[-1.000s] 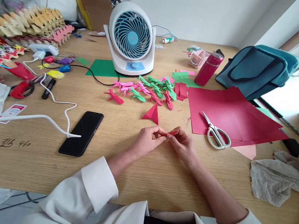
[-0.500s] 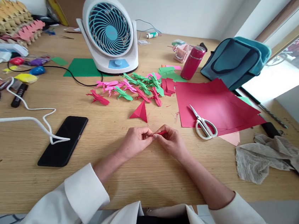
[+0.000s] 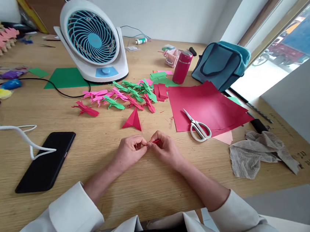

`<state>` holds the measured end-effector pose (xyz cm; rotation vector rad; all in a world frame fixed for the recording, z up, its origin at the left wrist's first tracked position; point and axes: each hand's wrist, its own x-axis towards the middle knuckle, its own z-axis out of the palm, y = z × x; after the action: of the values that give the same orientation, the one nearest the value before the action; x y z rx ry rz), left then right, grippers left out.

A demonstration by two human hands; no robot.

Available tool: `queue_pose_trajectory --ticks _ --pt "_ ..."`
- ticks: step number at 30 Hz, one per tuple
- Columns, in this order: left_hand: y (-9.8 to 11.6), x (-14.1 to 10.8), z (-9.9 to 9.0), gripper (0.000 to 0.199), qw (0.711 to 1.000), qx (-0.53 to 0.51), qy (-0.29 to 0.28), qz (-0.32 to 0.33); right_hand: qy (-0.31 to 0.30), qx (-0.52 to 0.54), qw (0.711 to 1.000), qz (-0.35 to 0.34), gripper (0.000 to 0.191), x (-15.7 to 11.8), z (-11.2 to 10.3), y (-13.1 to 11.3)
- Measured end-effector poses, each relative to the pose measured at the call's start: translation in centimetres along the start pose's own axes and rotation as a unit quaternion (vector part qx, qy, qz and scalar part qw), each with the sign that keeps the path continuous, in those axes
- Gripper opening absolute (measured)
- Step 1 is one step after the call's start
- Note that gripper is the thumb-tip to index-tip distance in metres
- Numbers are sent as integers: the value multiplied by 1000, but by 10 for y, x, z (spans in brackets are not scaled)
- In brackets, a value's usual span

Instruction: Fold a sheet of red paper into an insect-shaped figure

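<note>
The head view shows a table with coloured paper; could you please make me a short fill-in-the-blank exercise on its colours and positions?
The hands pinch a piece of paper coloured ____.
The scissors have handles coloured ____.
In the picture, the bag stands to the ____ of the bottle.

Missing words: red; white; right.

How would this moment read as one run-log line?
right hand: pinching small red paper; left hand: pinching its end; beyond: folded red triangle, paper figures; right side: scissors partly on red sheets
</note>
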<state>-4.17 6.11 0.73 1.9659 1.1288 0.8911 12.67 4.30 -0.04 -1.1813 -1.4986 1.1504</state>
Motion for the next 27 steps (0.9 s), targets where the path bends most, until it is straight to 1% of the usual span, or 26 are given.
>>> queue_pose_trajectory --ticks 2,8,11,13,15,19,20,24,27 --pt "-1 0 2 15 1000 5 1 -5 -1 14 1000 8 26 1 0 2" --pt "-2 0 4 20 999 -8 11 -47 -17 112 991 73 32 6 0 8" --pt "-2 -1 3 16 999 -1 10 -47 -27 116 990 78 29 5 0 8" --pt "-3 -2 3 12 999 9 8 -39 -29 87 994 64 23 4 -1 5" --pt "-4 -2 3 11 999 24 9 -26 -24 36 998 38 15 2 -3 2" --pt "-8 -4 6 12 999 47 13 -4 -14 -42 999 -7 2 -1 -4 -4" --pt "-9 -4 6 13 999 48 14 1 -14 -54 998 -15 2 -1 -3 -5" --pt "-11 -5 7 15 998 49 21 18 -6 -118 991 -55 10 -3 -1 -8" --pt "-10 -4 7 15 999 44 12 12 -3 -132 989 -64 11 -3 0 -7"
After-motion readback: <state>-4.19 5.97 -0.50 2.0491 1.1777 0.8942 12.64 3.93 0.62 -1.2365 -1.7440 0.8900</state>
